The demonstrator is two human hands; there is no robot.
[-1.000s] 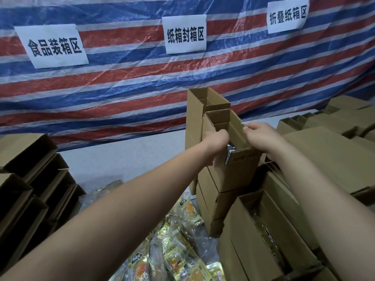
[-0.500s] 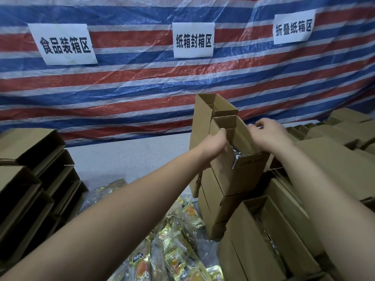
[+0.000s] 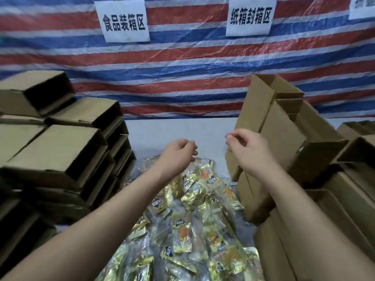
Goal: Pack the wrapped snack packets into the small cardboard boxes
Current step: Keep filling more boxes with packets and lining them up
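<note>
A heap of gold-wrapped snack packets (image 3: 188, 224) lies on the table in front of me. My left hand (image 3: 178, 154) hovers above the heap's far end, fingers loosely curled, holding nothing. My right hand (image 3: 246, 148) hangs beside it, fingers also loosely curled and empty, just left of a stack of small open-topped cardboard boxes (image 3: 284, 138) on the right. A packet edge shows inside the top right box (image 3: 301, 149).
Empty cardboard boxes lie on their sides in a stack on the left (image 3: 58, 151). More boxes fill the right side (image 3: 345, 199). A striped tarp (image 3: 182, 63) with white paper signs hangs behind the grey table (image 3: 176, 128).
Both hands have let go of the top box on the right stack and drawn back left, over the packet heap. The view has swung left and down.
</note>
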